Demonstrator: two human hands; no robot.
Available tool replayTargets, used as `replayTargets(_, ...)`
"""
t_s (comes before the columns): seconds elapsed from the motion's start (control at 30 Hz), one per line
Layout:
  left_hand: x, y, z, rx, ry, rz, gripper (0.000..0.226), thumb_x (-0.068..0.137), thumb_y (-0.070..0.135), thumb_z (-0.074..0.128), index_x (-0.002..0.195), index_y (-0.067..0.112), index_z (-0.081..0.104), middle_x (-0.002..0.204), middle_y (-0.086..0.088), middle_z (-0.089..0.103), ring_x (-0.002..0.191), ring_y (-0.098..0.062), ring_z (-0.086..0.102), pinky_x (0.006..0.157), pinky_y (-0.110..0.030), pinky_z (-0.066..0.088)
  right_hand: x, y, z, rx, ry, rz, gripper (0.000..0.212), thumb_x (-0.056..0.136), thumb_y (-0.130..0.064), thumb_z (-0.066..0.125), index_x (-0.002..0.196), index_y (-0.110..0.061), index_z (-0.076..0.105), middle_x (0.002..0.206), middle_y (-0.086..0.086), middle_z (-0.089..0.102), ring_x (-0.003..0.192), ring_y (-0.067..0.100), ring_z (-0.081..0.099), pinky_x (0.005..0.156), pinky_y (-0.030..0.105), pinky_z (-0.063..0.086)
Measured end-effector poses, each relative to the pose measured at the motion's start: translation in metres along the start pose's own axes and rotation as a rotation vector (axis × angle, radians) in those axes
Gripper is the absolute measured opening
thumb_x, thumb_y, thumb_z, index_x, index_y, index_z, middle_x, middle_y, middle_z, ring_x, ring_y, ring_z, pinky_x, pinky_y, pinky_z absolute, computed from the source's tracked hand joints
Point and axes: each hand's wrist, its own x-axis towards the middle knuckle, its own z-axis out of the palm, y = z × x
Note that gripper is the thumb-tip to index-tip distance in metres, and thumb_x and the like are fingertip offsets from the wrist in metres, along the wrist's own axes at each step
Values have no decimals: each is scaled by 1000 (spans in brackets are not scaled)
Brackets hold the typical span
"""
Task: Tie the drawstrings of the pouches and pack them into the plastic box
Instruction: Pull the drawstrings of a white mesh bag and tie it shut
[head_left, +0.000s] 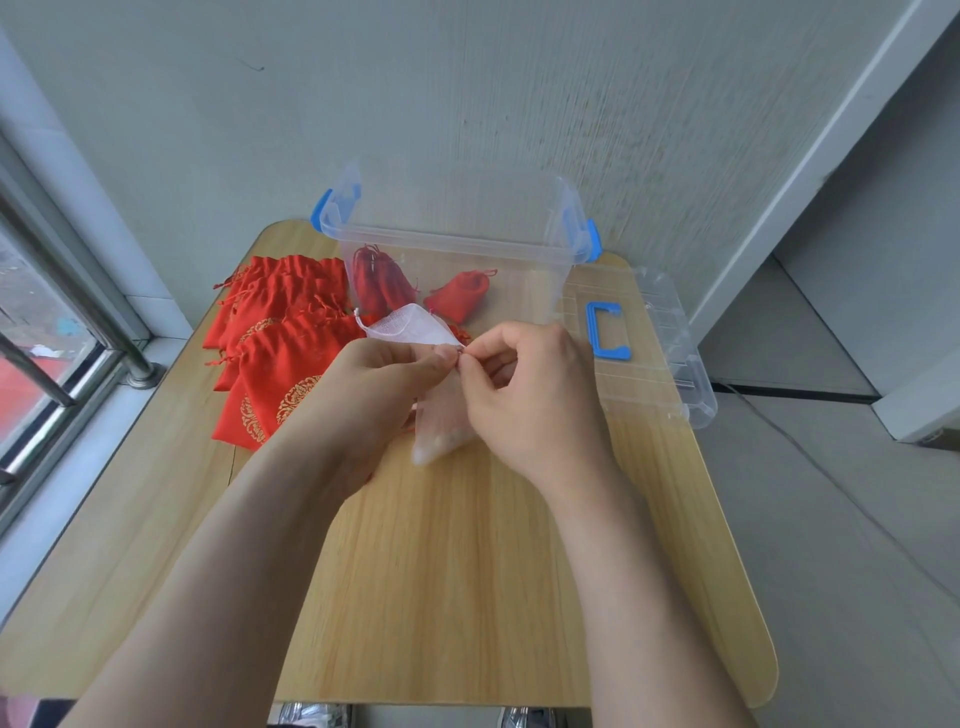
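A white mesh pouch hangs above the middle of the wooden table, held between both hands. My left hand pinches its gathered neck, and my right hand pinches the drawstring right beside it. The pouch's lower part shows below my hands. Behind them stands the clear plastic box with blue latches. Two red pouches lie inside it. A pile of several red pouches with gold print lies left of the box.
The box's clear lid with a blue handle lies at the table's right edge. A window with metal rails runs along the left. A grey wall stands close behind the table.
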Motion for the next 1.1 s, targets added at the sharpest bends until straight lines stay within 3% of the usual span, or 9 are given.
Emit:
replayTargets(0.1, -3, 1, -1, 135, -6, 103, 22, 105, 27, 65, 104, 12, 81, 102, -9, 81, 101, -22, 76, 99, -49, 58, 1, -4, -4, 104, -52, 178, 17, 88, -27, 74, 73, -20, 75, 62, -12, 69, 63, 3, 65, 61, 23, 54)
replayTargets(0.2, -6, 4, 5, 263, 16, 244, 17, 105, 22, 64, 102, 14, 79, 97, -1, 81, 99, -13, 76, 91, -34, 57, 3, -6, -3, 258, -175, 393, 43, 83, -44, 61, 63, -6, 56, 57, -4, 52, 62, 15, 53, 62, 34, 45)
replayTargets(0.27, -6, 4, 9, 333, 13, 316, 15, 105, 19, 65, 102, 12, 77, 97, 0, 81, 99, -15, 76, 95, -38, 58, 3, -9, -2, 318, -241, 442, 48, 76, -50, 47, 65, -4, 45, 64, 3, 41, 65, 21, 45, 64, 41, 40)
replayTargets(0.33, -5, 4, 10, 417, 27, 391, 11, 105, 16, 65, 103, 14, 76, 96, 2, 80, 97, -13, 75, 94, -41, 58, 3, -10, -3, 378, -265, 474, 42, 78, -46, 45, 65, -6, 42, 67, 4, 36, 66, 21, 40, 66, 43, 35)
replayTargets(0.47, -2, 3, 7, 518, 81, 466, 10, 101, 16, 67, 106, 22, 74, 94, 10, 78, 95, -6, 74, 93, -40, 58, 4, 1, -8, 484, -219, 491, 44, 96, -17, 61, 52, -21, 56, 55, -4, 54, 54, 13, 51, 55, 26, 44)
replayTargets(0.67, -8, 5, 9, 628, 156, 513, 17, 94, 15, 71, 105, 27, 76, 84, 14, 75, 87, -2, 72, 84, -30, 57, 4, 3, -11, 556, -255, 512, 26, 102, -11, 62, 79, -9, 74, 69, 2, 70, 60, 12, 63, 52, 16, 47)
replayTargets(0.8, -10, 5, 11, 744, 173, 557, 21, 87, 14, 74, 104, 27, 78, 81, 13, 74, 83, -3, 70, 79, -29, 54, 3, 1, -9, 485, -266, 502, 31, 94, -17, 56, 85, 5, 74, 85, 17, 80, 72, 20, 76, 63, 27, 56)
replayTargets(0.97, -10, 4, 13, 755, 147, 611, 19, 88, 19, 66, 102, 27, 76, 76, 8, 71, 78, -10, 69, 75, -37, 54, 5, -3, -6, 412, -237, 497, 50, 82, -39, 49, 84, 7, 68, 72, 15, 73, 68, 29, 77, 70, 44, 61)
replayTargets(1.1, -7, 2, 12, 697, 174, 558, 23, 92, 13, 63, 101, 29, 76, 71, 11, 68, 74, -10, 67, 73, -33, 52, 4, -3, -7, 434, -175, 504, 35, 88, -29, 56, 75, 1, 69, 63, 2, 70, 66, 26, 76, 61, 33, 53)
